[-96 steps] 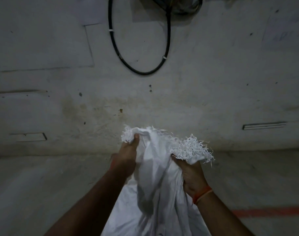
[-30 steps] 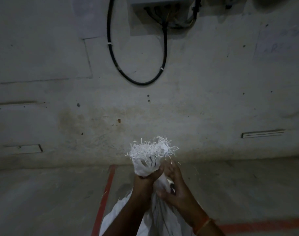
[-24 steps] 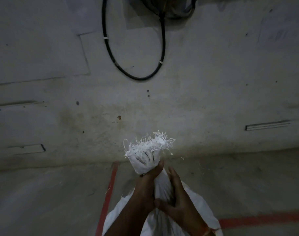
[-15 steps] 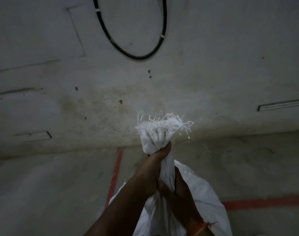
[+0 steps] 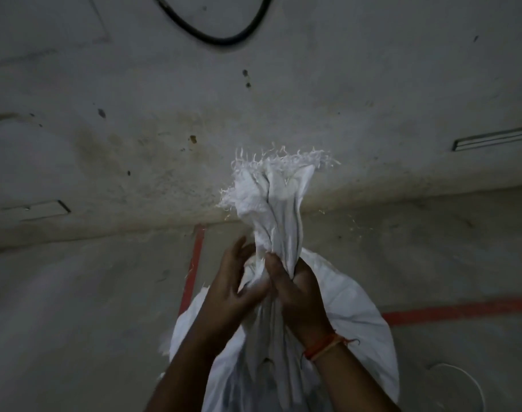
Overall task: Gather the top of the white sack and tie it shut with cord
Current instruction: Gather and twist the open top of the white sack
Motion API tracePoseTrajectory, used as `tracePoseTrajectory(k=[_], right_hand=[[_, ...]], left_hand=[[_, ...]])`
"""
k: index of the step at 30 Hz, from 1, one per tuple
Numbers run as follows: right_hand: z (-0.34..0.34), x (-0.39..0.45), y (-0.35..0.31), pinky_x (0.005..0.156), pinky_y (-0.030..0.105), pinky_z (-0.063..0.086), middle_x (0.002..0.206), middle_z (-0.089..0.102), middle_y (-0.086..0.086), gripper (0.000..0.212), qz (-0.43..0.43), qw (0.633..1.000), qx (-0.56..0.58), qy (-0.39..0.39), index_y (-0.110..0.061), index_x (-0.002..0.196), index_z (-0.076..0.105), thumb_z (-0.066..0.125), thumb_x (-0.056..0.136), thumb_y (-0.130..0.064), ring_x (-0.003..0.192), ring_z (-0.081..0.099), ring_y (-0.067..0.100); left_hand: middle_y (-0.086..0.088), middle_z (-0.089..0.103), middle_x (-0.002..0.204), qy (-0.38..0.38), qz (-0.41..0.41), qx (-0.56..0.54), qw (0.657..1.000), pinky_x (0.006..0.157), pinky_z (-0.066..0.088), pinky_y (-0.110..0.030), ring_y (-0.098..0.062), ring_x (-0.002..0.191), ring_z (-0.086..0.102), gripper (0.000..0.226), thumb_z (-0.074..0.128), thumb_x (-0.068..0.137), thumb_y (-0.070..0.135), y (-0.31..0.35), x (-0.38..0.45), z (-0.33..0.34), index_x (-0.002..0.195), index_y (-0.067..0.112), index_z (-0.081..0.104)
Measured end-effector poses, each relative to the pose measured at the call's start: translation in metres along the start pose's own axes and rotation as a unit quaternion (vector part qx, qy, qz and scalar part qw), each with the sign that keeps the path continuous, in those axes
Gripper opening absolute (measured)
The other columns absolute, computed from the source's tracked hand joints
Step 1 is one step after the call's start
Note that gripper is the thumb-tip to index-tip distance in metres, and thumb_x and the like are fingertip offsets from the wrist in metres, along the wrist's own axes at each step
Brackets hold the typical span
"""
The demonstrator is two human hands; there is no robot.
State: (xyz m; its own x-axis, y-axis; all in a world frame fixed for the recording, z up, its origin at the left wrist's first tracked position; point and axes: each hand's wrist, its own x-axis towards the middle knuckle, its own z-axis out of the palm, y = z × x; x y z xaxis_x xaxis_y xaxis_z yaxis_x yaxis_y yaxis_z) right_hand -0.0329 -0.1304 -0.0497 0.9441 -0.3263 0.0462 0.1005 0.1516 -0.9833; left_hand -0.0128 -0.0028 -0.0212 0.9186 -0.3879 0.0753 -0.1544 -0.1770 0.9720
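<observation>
Nearest, at 6 o'clock, the bulging white woven plastic sack [image 5: 352, 328] stands on the grey concrete floor [image 5: 75, 307], filling the lower middle of the view. Above its shoulders, the right hand [image 5: 298, 289], with an orange thread band [image 5: 322, 347] at the wrist, is clenched around the sack's bunched neck, while the left hand [image 5: 227, 289] sits at 9 o'clock of that neck with fingers spread loose, touching the cloth but not gripping. Past the hands, toward 12 o'clock, the frayed gathered top [image 5: 277, 185] rises upright. The gathering looks done; tying is not yet begun. At 4 o'clock a thin pale loop [image 5: 473, 385], possibly the cord, lies on the floor. Next, I judge, the free left hand must fetch it while the right keeps the neck pinched. Farther off stand red floor lines [image 5: 461, 310] and the stained wall [image 5: 164, 114].
</observation>
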Motion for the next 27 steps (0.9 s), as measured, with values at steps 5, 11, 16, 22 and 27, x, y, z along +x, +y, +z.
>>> tracePoseTrajectory(k=[5, 11, 16, 22, 27], right_hand=[[0.004, 0.005, 0.001, 0.093, 0.031, 0.057, 0.099, 0.079, -0.008, 0.018, 0.058, 0.996, 0.062, 0.009, -0.026, 0.103, 0.071, 0.061, 0.095, -0.038, 0.096, 0.073, 0.006], [0.009, 0.011, 0.009, 0.099, 0.021, 0.050, 0.111, 0.076, -0.012, 0.018, 0.064, 0.997, 0.043, -0.025, -0.030, 0.108, 0.070, 0.061, 0.094, -0.036, 0.108, 0.068, 0.000], [0.020, 0.015, 0.018, 0.109, 0.033, 0.047, 0.118, 0.074, -0.004, 0.032, 0.047, 0.998, 0.013, -0.026, -0.022, 0.120, 0.067, 0.065, 0.092, -0.038, 0.114, 0.067, 0.007], [0.016, 0.010, 0.026, 0.098, 0.027, 0.053, 0.111, 0.075, -0.006, 0.046, 0.015, 0.997, -0.037, -0.069, -0.023, 0.118, 0.064, 0.075, 0.077, -0.042, 0.106, 0.070, 0.005], [-0.005, 0.009, 0.039, 0.103, 0.023, 0.050, 0.128, 0.068, -0.004, 0.065, -0.005, 0.985, -0.094, -0.143, -0.016, 0.137, 0.049, 0.081, 0.080, -0.022, 0.120, 0.063, 0.006]], left_hand=[[0.034, 0.037, 0.152, -0.043, 0.043, 0.107, 0.992, 0.112, 0.032, -0.008, 0.016, 0.140, 0.032, 0.108, 0.089, 0.071, 0.029, -0.058, -0.026, 0.016, 0.155, 0.022, 0.022], [0.000, 0.054, 0.148, 0.070, 0.032, 0.028, 0.997, 0.117, 0.041, -0.036, -0.008, 0.140, 0.049, 0.101, 0.091, 0.063, 0.037, -0.084, -0.003, 0.041, 0.147, 0.008, 0.044], [0.013, 0.073, 0.116, 0.208, 0.002, -0.003, 0.978, 0.100, 0.056, -0.029, -0.001, 0.114, 0.067, 0.061, 0.086, 0.067, 0.025, -0.107, -0.002, 0.054, 0.123, 0.016, 0.066], [0.019, 0.076, 0.078, 0.226, -0.067, -0.050, 0.970, 0.072, 0.057, -0.017, 0.005, 0.081, 0.073, 0.023, 0.082, 0.077, 0.018, -0.104, -0.002, 0.057, 0.083, 0.036, 0.067], [0.008, 0.075, 0.083, 0.230, -0.102, -0.057, 0.966, 0.081, 0.061, -0.033, -0.002, 0.083, 0.072, 0.002, 0.069, 0.087, 0.036, -0.107, 0.000, 0.062, 0.086, 0.034, 0.069]])
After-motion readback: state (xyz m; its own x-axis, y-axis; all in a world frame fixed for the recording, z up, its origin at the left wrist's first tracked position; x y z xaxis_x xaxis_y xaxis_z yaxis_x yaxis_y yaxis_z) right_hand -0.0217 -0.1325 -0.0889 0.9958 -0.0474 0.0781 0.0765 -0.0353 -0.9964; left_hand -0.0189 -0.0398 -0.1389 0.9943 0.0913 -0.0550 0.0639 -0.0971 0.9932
